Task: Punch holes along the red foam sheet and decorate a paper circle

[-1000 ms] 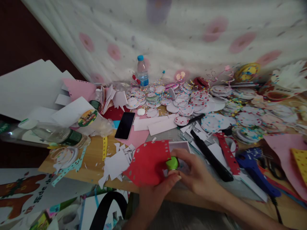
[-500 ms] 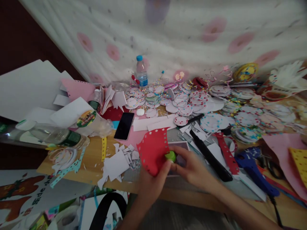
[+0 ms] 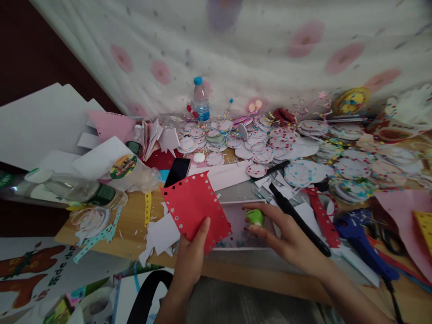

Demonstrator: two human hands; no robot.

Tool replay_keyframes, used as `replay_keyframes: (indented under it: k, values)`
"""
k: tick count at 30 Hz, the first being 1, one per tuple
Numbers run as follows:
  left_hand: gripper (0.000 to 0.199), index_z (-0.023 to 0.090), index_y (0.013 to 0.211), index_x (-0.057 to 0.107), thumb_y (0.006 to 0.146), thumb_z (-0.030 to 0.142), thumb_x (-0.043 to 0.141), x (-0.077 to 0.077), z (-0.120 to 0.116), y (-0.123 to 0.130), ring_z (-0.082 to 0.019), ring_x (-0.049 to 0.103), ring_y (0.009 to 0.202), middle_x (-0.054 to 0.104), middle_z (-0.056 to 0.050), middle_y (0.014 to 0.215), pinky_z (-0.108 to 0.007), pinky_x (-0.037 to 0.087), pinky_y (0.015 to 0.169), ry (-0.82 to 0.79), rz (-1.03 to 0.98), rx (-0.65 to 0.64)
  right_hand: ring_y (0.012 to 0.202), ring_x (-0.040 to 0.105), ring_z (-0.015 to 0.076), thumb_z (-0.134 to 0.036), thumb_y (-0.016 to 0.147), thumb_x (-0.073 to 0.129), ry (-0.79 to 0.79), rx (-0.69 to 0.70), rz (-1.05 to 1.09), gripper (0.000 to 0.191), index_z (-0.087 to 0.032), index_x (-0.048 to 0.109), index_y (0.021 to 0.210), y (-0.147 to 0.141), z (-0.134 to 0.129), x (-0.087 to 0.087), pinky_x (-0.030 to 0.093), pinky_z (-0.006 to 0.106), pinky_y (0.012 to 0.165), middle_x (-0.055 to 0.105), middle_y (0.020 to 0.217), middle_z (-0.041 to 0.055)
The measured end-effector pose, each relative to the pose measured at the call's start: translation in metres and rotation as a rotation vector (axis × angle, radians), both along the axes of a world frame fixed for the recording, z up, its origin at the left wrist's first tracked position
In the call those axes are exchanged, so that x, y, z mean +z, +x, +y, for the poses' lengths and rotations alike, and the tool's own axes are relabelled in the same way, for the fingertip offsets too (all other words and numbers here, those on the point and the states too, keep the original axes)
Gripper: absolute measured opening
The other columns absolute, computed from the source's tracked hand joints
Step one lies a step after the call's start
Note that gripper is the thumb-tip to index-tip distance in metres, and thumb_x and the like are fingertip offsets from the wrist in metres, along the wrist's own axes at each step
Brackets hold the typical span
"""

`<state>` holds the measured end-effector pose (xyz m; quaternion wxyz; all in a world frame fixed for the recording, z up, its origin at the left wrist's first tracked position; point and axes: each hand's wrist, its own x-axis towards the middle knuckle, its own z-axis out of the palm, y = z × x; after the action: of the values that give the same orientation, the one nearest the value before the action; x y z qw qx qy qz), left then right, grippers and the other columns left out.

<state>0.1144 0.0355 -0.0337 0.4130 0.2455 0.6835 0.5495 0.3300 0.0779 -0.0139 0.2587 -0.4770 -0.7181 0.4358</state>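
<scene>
My left hand grips a red sheet of paper by its lower edge, thumb on top. Small flower-shaped holes run along several of the sheet's edges. In my right hand is a small green craft punch, held between thumb and fingers, apart from the sheet. Below both hands lies a shallow white-rimmed tray with small punched bits in it. The red sheet covers part of a black phone and some white paper scraps.
Many round white discs with coloured dots spread across the back. A water bottle stands behind them. To the right are a black stick-like tool, a blue glue gun and scissors. Another bottle lies left.
The punch has come away from the red sheet. My left hand has moved left with the sheet, which now lies flatter to view, and my right hand has shifted slightly right.
</scene>
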Motion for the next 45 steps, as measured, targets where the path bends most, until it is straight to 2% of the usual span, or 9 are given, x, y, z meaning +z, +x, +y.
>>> replay_keyframes:
  k: [3,8,13,16,21,26,33,39,45]
  values:
    - [0.051,0.021,0.113,0.064,0.068,0.041,0.080,0.004,0.001,0.000,-0.029,0.064,0.112,0.071,-0.009,0.112,-0.040,0.054,0.094,-0.013,-0.035,0.022,0.098,0.060,0.0209,-0.045,0.093,0.046,-0.123,-0.057,0.121,0.031,-0.023,0.056,0.112,0.003,0.003,0.007,0.045,0.033,0.086,0.065,0.102,0.0039]
    - [0.051,0.016,0.104,0.067,0.060,0.033,0.085,0.019,0.004,0.002,-0.029,0.069,0.099,0.074,-0.011,0.100,-0.039,0.057,0.088,-0.008,-0.042,0.007,0.091,0.060,0.0177,-0.047,0.096,0.037,-0.145,-0.123,0.247,0.035,-0.023,0.059,0.087,0.009,0.005,0.009,0.043,0.029,0.086,0.065,0.086,0.0015]
    - [0.044,0.013,0.096,0.068,0.059,0.030,0.084,0.029,0.004,0.007,-0.028,0.072,0.088,0.075,-0.011,0.092,-0.038,0.059,0.081,-0.052,0.030,-0.026,0.092,0.061,0.0181,-0.045,0.088,0.057,-0.087,-0.169,0.247,0.026,-0.025,0.057,0.105,0.005,0.000,0.006,0.047,0.028,0.081,0.065,0.096,0.0011]
    - [0.041,0.013,0.093,0.069,0.059,0.031,0.083,0.034,0.004,0.015,-0.027,0.072,0.084,0.076,-0.010,0.087,-0.037,0.060,0.077,-0.069,0.106,0.012,0.092,0.062,0.0187,-0.043,0.084,0.062,0.007,-0.108,0.168,0.029,-0.025,0.057,0.106,-0.002,-0.006,0.008,0.048,0.029,0.081,0.066,0.098,0.0021]
    - [0.037,0.014,0.092,0.070,0.061,0.032,0.080,0.042,0.002,0.029,-0.027,0.072,0.084,0.075,-0.010,0.092,-0.037,0.060,0.076,0.023,0.168,0.015,0.092,0.062,0.0198,-0.038,0.083,0.065,0.146,-0.045,0.004,0.030,-0.021,0.056,0.106,-0.011,-0.015,0.013,0.049,0.032,0.081,0.065,0.101,0.0052]
    - [0.037,0.014,0.093,0.069,0.061,0.030,0.080,0.040,-0.001,0.033,-0.028,0.071,0.086,0.075,-0.010,0.093,-0.038,0.061,0.078,0.042,0.171,0.024,0.099,0.060,0.0210,-0.037,0.086,0.062,0.174,0.027,-0.041,0.031,-0.023,0.053,0.113,-0.014,-0.016,0.013,0.048,0.034,0.084,0.064,0.107,0.0066]
    - [0.029,0.019,0.089,0.070,0.063,0.028,0.080,0.034,-0.004,0.034,-0.027,0.072,0.086,0.075,-0.005,0.091,-0.039,0.061,0.080,0.093,0.131,-0.008,0.095,0.062,0.0238,-0.040,0.086,0.062,0.189,0.009,-0.092,0.028,-0.022,0.057,0.107,-0.014,-0.015,0.009,0.048,0.037,0.081,0.066,0.103,0.0085]
    - [0.026,0.018,0.087,0.072,0.063,0.028,0.080,0.033,-0.003,0.035,-0.028,0.071,0.087,0.076,-0.005,0.091,-0.040,0.059,0.085,0.132,0.145,-0.055,0.096,0.061,0.0240,-0.036,0.082,0.066,0.110,0.060,-0.035,0.023,-0.022,0.061,0.099,-0.017,-0.012,0.015,0.047,0.037,0.085,0.066,0.099,0.0072]
    - [0.037,0.013,0.096,0.071,0.062,0.025,0.080,0.036,0.003,0.038,-0.028,0.072,0.088,0.076,-0.009,0.096,-0.037,0.061,0.080,0.101,0.066,-0.031,0.093,0.062,0.0211,-0.041,0.079,0.069,-0.152,0.093,0.199,0.027,-0.022,0.062,0.096,-0.021,-0.005,0.018,0.049,0.032,0.082,0.066,0.090,0.0027]
